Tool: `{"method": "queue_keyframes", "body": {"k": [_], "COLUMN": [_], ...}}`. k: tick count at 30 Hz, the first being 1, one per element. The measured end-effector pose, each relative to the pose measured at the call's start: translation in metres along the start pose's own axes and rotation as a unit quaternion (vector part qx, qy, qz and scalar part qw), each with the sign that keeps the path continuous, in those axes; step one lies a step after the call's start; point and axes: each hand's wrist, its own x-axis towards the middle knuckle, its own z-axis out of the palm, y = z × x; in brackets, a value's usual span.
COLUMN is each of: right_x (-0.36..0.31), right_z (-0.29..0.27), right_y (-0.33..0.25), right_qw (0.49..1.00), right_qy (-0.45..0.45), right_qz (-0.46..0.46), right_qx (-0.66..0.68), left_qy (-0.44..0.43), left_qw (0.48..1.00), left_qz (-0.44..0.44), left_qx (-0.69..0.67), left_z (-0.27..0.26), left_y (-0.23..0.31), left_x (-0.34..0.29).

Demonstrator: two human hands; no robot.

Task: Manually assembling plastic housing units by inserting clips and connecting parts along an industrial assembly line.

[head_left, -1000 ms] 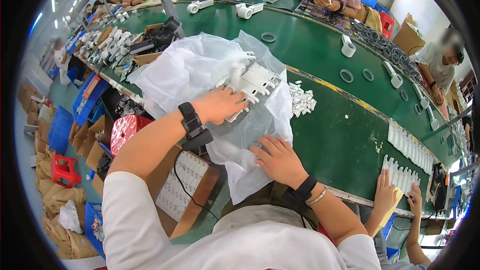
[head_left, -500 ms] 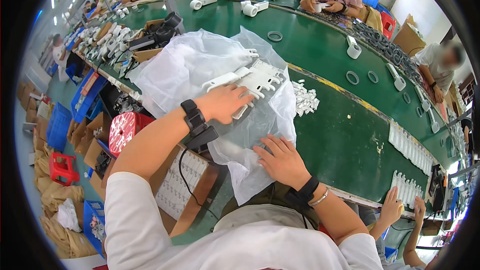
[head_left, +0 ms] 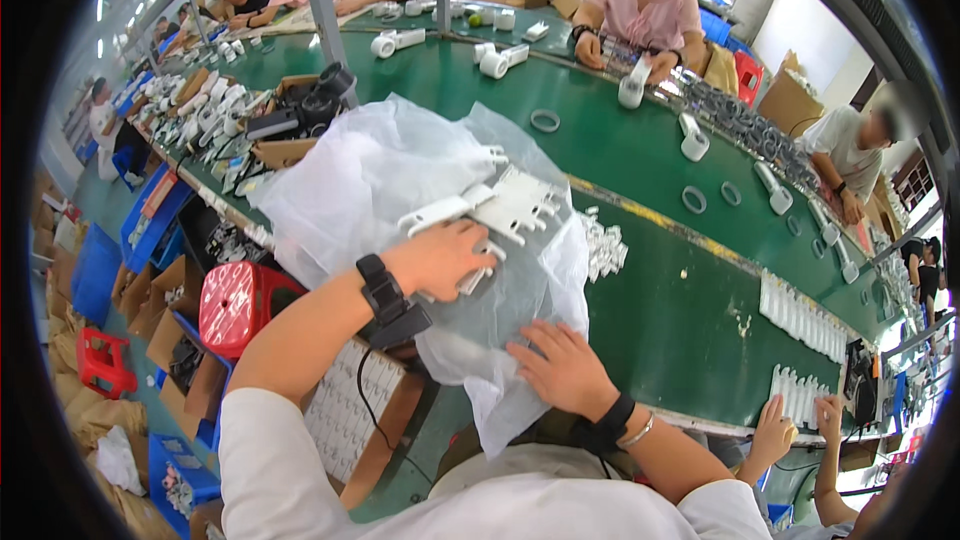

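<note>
In front of me a crumpled clear plastic bag (head_left: 350, 165) lies spread over the near edge of the green bench. Several white toothed plastic parts (head_left: 518, 202) lie on it, overlapping at different angles. My left hand (head_left: 448, 258) reaches across the bag, its fingers curled over the nearest white plastic part; its fingertips are partly hidden. My right hand (head_left: 562, 368) rests on the bag's near right side with fingers spread, holding nothing. A pile of small white pieces (head_left: 604, 245) sits just right of the bag.
An open carton (head_left: 350, 410) with white parts stands below the bench at my left, near a red stool (head_left: 235, 305). Grey rings (head_left: 545, 121) and white handheld devices (head_left: 694, 138) lie across the bench. At right, a co-worker's hands (head_left: 770, 430) touch a white toothed strip (head_left: 800, 395).
The whole view has shifted, so the bench sits lower in the picture. My left fingers look more curled over the parts; my right hand stays on the bag. The co-worker opposite has moved both hands apart.
</note>
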Motion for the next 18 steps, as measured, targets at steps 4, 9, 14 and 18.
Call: {"method": "queue_keyframes", "body": {"k": [4, 9, 14, 18], "right_x": [0.0, 0.002, 0.003, 0.001], "right_z": [-0.002, -0.001, 0.001, 0.003], "right_y": [-0.002, 0.001, 0.006, 0.008], "right_qw": [1.0, 0.999, 0.998, 0.998], "right_qy": [0.006, 0.013, 0.014, 0.024], "right_qz": [0.001, 0.014, 0.014, 0.009], "right_qx": [0.025, 0.044, 0.054, 0.06], "left_qy": [-0.002, 0.081, 0.287, 0.295], "left_qw": [1.0, 0.989, 0.888, 0.585], "left_qz": [0.004, 0.017, -0.003, -0.076], "left_qx": [-0.001, -0.119, -0.359, -0.752], "left_z": [-0.001, -0.009, -0.016, -0.035], "left_y": [0.003, -0.008, -0.013, -0.016], "left_x": [0.001, 0.004, 0.014, 0.008]}}
